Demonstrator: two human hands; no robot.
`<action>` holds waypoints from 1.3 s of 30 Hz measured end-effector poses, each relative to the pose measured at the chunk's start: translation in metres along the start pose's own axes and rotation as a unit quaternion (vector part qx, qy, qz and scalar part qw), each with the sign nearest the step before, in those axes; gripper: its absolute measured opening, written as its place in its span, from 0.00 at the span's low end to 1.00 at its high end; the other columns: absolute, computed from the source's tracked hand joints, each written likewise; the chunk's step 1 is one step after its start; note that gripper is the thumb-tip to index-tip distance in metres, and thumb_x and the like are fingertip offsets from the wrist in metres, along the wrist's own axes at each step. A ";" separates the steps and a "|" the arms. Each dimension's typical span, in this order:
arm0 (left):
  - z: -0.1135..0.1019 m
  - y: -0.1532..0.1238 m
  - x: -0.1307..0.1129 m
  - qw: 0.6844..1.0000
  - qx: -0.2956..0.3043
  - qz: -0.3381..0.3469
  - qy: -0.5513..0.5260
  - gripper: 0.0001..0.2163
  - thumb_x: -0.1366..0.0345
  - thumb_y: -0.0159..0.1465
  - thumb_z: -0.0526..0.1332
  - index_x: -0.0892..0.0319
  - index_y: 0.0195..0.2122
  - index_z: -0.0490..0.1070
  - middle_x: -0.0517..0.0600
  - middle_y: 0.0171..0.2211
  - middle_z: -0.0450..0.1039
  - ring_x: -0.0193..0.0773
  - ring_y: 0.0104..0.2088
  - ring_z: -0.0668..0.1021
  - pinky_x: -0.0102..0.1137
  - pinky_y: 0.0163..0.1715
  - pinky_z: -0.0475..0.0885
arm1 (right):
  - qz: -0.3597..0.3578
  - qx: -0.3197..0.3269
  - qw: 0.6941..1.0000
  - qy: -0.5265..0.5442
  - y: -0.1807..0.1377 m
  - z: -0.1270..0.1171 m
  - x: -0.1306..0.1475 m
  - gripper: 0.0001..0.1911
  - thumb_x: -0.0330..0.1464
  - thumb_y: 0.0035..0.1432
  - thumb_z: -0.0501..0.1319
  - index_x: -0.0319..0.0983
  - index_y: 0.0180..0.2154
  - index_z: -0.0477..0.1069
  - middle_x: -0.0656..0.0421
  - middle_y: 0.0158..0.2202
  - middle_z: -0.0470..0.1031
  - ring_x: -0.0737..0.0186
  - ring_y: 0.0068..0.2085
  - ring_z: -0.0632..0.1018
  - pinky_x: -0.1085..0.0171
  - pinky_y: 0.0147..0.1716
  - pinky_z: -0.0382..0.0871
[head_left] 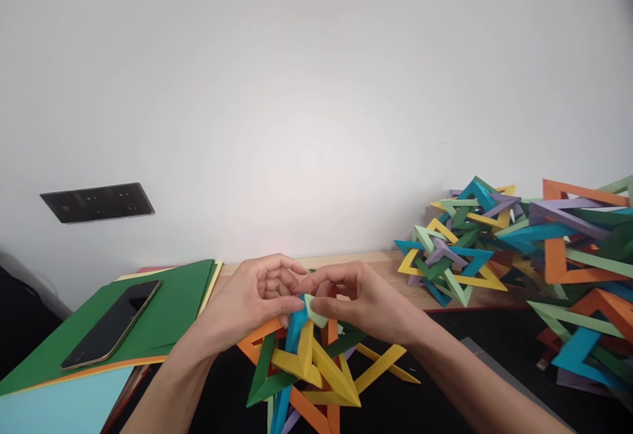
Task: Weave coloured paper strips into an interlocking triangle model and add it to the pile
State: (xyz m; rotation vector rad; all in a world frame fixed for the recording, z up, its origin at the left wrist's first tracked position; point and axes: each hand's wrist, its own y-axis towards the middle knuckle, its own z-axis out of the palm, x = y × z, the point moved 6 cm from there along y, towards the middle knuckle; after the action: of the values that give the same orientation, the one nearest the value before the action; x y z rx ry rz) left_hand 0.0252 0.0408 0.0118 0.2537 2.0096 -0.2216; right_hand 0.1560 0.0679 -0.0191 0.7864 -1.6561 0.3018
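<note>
A folded-paper model of interlocking coloured strips stands in front of me, with yellow, green, orange and blue pieces showing. My left hand pinches the top of a blue paper strip at the model's upper point. Close against it, my right hand grips a pale green paper strip between thumb and fingers. The two strips meet between my fingertips; how they join is hidden. The model's lower end runs out of view at the bottom.
Finished-looking paper models are piled at the right against the wall, several of them. To the left, a phone lies on a stack of green paper. A black mat covers the wooden table. A dark socket panel is on the wall.
</note>
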 end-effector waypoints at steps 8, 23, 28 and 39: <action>-0.003 0.000 0.002 0.999 -0.035 -0.006 0.038 0.11 0.63 0.57 0.64 0.57 0.41 0.70 0.45 0.26 0.70 0.34 0.26 0.72 0.29 0.28 0.69 | 0.007 -0.032 0.999 0.024 0.003 0.004 -0.004 0.08 0.32 0.54 0.60 0.37 0.36 0.76 0.64 0.22 0.66 0.68 0.25 0.68 0.66 0.29 0.63; -0.002 -0.004 0.000 0.987 -0.141 0.000 0.074 0.12 0.69 0.51 0.65 0.57 0.38 0.70 0.43 0.25 0.69 0.36 0.27 0.73 0.29 0.28 0.69 | 0.056 -0.095 0.993 0.033 0.000 0.005 -0.003 0.09 0.31 0.53 0.61 0.37 0.38 0.73 0.64 0.23 0.67 0.67 0.25 0.71 0.66 0.27 0.64; -0.003 -0.004 0.001 0.987 -0.150 0.001 0.064 0.14 0.68 0.52 0.64 0.57 0.41 0.70 0.44 0.24 0.71 0.39 0.29 0.76 0.31 0.30 0.70 | 0.049 -0.092 0.994 0.030 0.000 0.005 -0.006 0.10 0.34 0.52 0.62 0.38 0.38 0.74 0.62 0.25 0.69 0.65 0.28 0.71 0.65 0.29 0.65; 0.001 -0.008 -0.001 0.982 -0.168 0.006 0.081 0.16 0.66 0.52 0.64 0.56 0.42 0.68 0.42 0.24 0.66 0.38 0.29 0.75 0.32 0.31 0.71 | 0.061 -0.124 0.988 0.064 -0.001 0.009 -0.005 0.11 0.35 0.51 0.62 0.36 0.37 0.73 0.62 0.25 0.70 0.66 0.25 0.71 0.64 0.28 0.66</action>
State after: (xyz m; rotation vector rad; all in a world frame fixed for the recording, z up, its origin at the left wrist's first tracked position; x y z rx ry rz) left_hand 0.0245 0.0332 0.0121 0.0695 2.1676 0.1524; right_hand 0.1495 0.0635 -0.0265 0.4704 -1.5852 0.2216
